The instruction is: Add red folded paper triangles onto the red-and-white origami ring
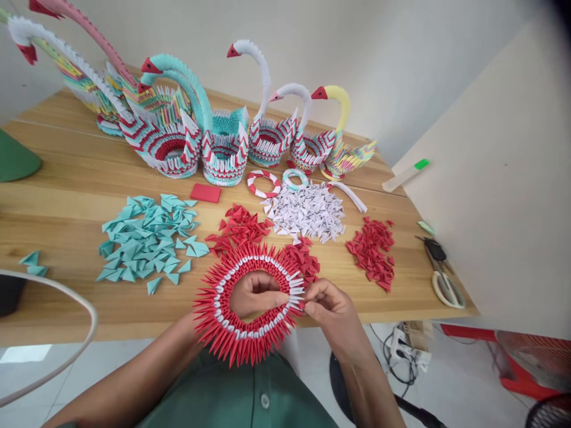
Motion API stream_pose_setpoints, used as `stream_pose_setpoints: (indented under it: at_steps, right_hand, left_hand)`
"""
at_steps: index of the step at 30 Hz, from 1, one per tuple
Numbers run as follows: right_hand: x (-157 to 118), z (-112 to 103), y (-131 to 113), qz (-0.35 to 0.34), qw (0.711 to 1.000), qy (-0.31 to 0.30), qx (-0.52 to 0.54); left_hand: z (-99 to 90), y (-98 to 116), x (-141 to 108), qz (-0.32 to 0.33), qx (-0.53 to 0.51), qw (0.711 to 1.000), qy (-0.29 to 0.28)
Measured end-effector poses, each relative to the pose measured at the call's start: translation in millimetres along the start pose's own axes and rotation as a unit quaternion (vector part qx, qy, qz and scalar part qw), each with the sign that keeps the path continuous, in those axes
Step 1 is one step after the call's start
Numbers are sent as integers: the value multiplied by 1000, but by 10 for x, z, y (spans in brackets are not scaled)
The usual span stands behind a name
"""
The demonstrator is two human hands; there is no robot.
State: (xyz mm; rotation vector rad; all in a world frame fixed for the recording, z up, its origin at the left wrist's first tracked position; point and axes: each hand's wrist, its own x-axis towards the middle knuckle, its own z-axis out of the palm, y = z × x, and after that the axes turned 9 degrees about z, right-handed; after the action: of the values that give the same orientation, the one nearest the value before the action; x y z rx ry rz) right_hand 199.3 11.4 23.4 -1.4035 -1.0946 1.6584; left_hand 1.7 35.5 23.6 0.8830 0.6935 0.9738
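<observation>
A ring of folded paper pieces (pixel 227 342), red and spiky with a white band, is held up over the table's front edge. My left hand (pixel 256 295) reaches through its opening, the thumb and fingers closed on the ring's right side. On that side, several white folded pieces (pixel 296 291) stick outward among the red ones. My right hand (pixel 328 303) pinches at the tips of these white pieces from outside; its fingertips partly hide what they grip. Behind the ring lie a red paper pile (pixel 241 227) and a white paper pile (pixel 307 211).
Turquoise pieces (pixel 145 238) lie at the left, more red pieces (pixel 372 252) at the right. Paper swans (pixel 225 157) line the back. Two small rings (pixel 264 184), a red card (pixel 205 192), scissors (pixel 446 285) and a glue stick (pixel 405 175) are also there. A white cable (pixel 91 321) curves at left.
</observation>
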Motion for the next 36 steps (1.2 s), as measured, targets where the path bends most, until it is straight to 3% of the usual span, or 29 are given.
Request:
stream_pose_setpoints:
  at_steps: [6, 13, 36]
  right_hand:
    - [28, -54, -58, -8, 1000, -25, -15]
    - [45, -60, -19, 0, 999, -30, 21]
    - [24, 168, 51, -5, 993, 45, 111]
  left_hand:
    - [-30, -26, 20, -36, 14, 999, 20]
    - [-58, -40, 43, -1, 23, 1000, 16]
    - [-62, -48, 55, 33, 10, 999, 15]
